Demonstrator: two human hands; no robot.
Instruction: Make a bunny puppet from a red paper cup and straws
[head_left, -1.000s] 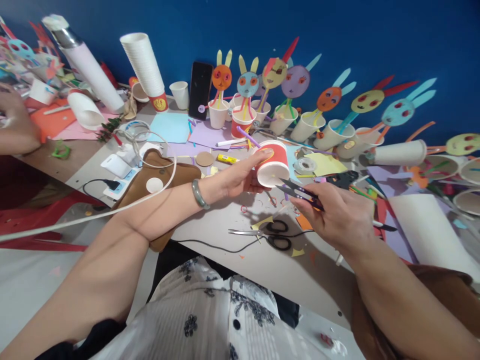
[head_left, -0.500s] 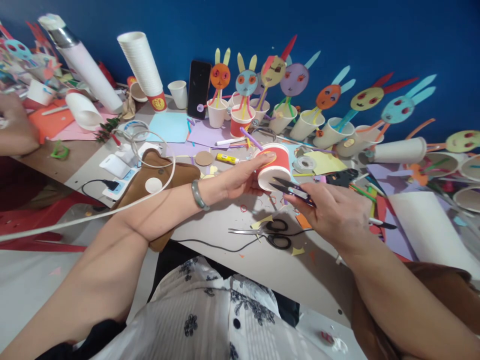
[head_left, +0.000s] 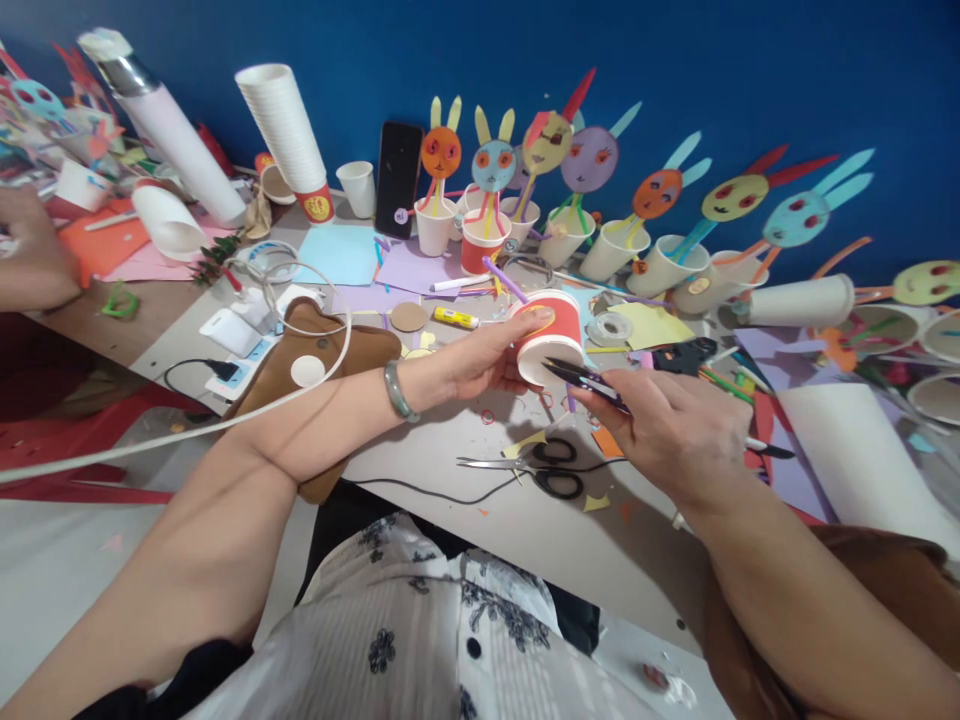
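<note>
My left hand (head_left: 504,358) is wrapped round a red and white paper cup (head_left: 561,318), its thumb along the red side. The cup lies tilted with its white base towards me, and purple pipe cleaners stick out at its sides. My right hand (head_left: 664,420) grips thread snips (head_left: 589,380) with dark blades, whose tips are at the cup's base. Whether they pierce it I cannot tell. Below the cup, scissors (head_left: 536,467) with black handles lie on the table among paper scraps.
Cups with paper rabbit heads (head_left: 493,165) line the blue wall. A stack of paper cups (head_left: 281,125), a phone (head_left: 397,180) and a flask (head_left: 169,140) stand at the back left. A white cable (head_left: 187,433) crosses above my left forearm. Another person's hand (head_left: 34,250) is at far left.
The snips' blades, apart before, are now closer together at the cup's base. Both hands and the cup have stayed almost in place.
</note>
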